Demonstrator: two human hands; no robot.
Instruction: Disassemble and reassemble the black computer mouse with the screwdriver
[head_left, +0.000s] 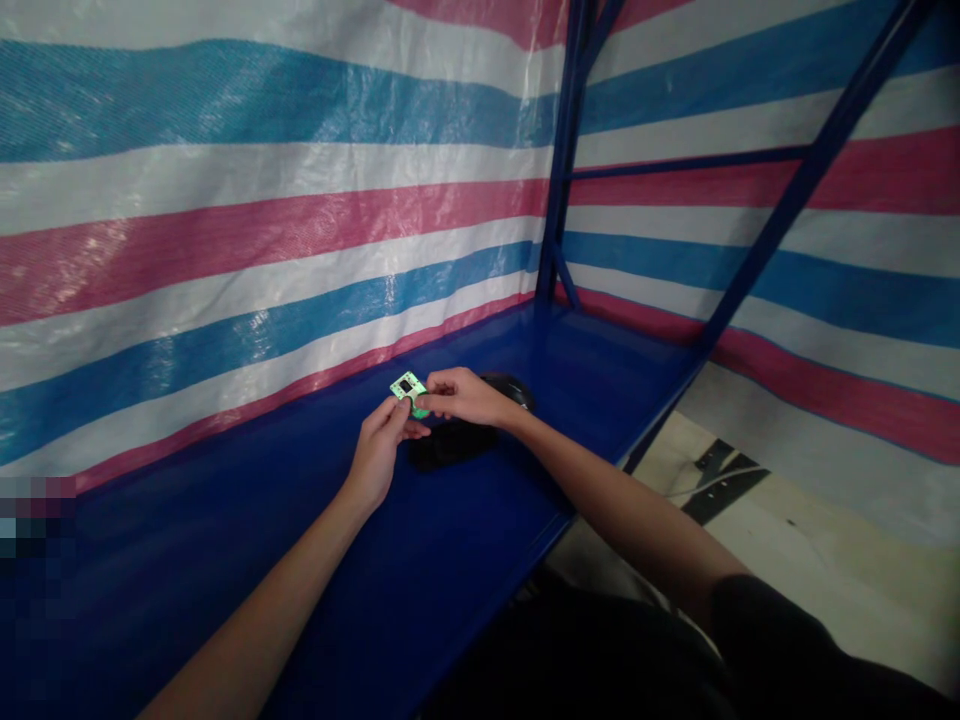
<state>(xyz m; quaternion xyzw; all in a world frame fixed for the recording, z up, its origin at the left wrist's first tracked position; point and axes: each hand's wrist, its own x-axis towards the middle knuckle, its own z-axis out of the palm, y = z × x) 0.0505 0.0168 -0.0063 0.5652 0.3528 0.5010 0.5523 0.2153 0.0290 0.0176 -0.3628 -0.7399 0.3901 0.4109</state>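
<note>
A small flat card-like piece, bright green and white with a dark square on it (406,384), is held up above the blue surface. My left hand (381,438) pinches its lower edge between thumb and fingers. From the right, my right hand (463,396) has its thumb and fingers closed on the piece's right side, where a green part shows. Below my hands lies a soft-looking black item (450,446), partly covered by them. Behind my right wrist a rounded, glossy black object (513,388) is partly hidden; its kind cannot be made out.
The blue shelf (315,560) runs along a red, white and blue striped tarp (270,210). A blue upright post (561,160) and a slanting blue brace (787,190) stand at the right. Beyond the shelf's edge, a dark flat piece (724,480) lies on the pale floor.
</note>
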